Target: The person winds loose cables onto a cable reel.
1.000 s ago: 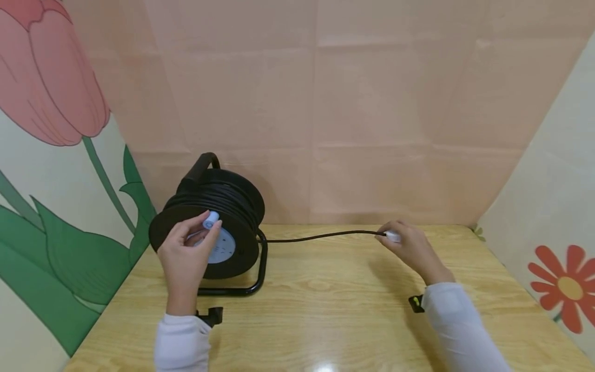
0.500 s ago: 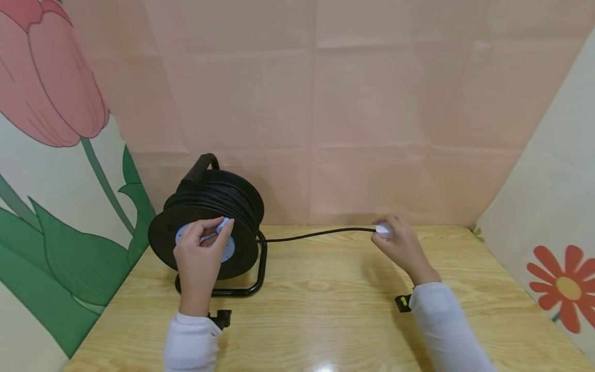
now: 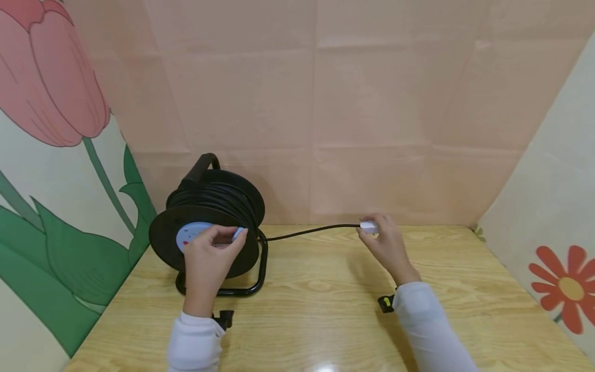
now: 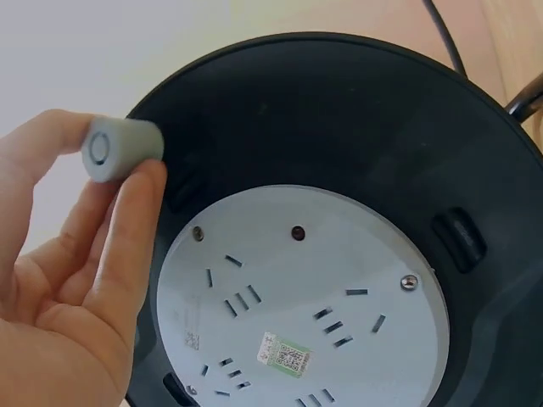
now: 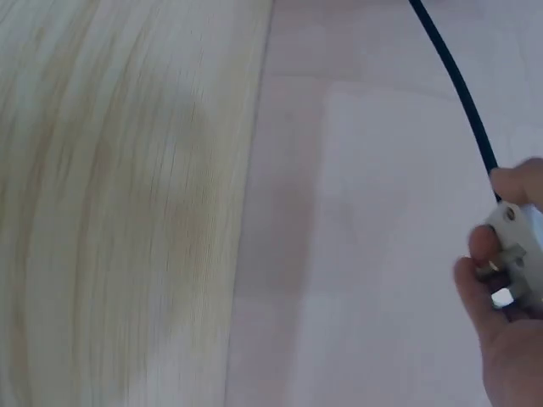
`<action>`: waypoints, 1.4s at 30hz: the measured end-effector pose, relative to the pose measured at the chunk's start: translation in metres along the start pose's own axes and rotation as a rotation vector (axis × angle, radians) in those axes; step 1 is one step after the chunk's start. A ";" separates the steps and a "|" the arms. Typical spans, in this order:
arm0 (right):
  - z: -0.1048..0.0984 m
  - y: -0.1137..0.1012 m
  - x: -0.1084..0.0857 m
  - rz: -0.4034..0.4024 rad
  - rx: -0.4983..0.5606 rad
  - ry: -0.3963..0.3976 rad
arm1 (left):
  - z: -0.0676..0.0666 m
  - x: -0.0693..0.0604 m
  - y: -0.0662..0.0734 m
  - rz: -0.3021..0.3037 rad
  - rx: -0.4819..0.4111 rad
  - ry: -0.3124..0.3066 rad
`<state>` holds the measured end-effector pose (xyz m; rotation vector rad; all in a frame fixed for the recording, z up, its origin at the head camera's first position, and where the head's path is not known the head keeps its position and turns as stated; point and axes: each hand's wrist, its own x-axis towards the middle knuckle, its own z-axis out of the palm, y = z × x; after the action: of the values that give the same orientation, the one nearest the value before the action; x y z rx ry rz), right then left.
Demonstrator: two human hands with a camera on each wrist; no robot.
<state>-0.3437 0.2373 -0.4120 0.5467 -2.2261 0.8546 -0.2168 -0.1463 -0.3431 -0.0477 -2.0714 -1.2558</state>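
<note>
A black cable reel (image 3: 216, 194), wound with several turns of cable, stands at the left of the head view on a tubular frame. My left hand (image 3: 209, 258) pinches the light blue-grey crank knob (image 4: 127, 150) on the reel's front disc between thumb and fingers. Part of the pale socket panel (image 4: 297, 254) on that disc is hidden behind the hand in the head view. From the reel a black cable (image 3: 313, 231) runs right to a white plug (image 3: 369, 227), which my right hand (image 3: 389, 250) grips. Metal pins show on the plug in the right wrist view.
The reel's frame (image 3: 253, 290) sits on a wood-grain table (image 3: 316, 310). Behind it hangs a pinkish sheet (image 3: 372, 129). Walls with painted flowers (image 3: 570, 288) close in both sides.
My left hand has carried the knob right and downward around the disc, turning the socket panel. My right hand has come left with the plug, nearer the reel.
</note>
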 end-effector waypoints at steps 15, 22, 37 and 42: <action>0.021 -0.020 -0.002 0.050 0.105 -0.039 | -0.002 -0.002 0.002 -0.168 0.123 -0.242; 0.030 -0.030 -0.006 0.085 0.152 -0.121 | 0.001 -0.003 -0.001 -0.181 0.225 -0.337; 0.042 -0.046 -0.012 0.065 0.188 -0.272 | -0.002 0.001 -0.026 -0.351 0.213 -0.674; 0.046 -0.050 -0.013 0.033 0.201 -0.285 | -0.003 0.002 -0.032 -0.404 0.154 -0.720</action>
<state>-0.3261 0.1724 -0.4257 0.7700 -2.4240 1.0825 -0.2284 -0.1661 -0.3655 -0.0109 -2.9054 -1.4484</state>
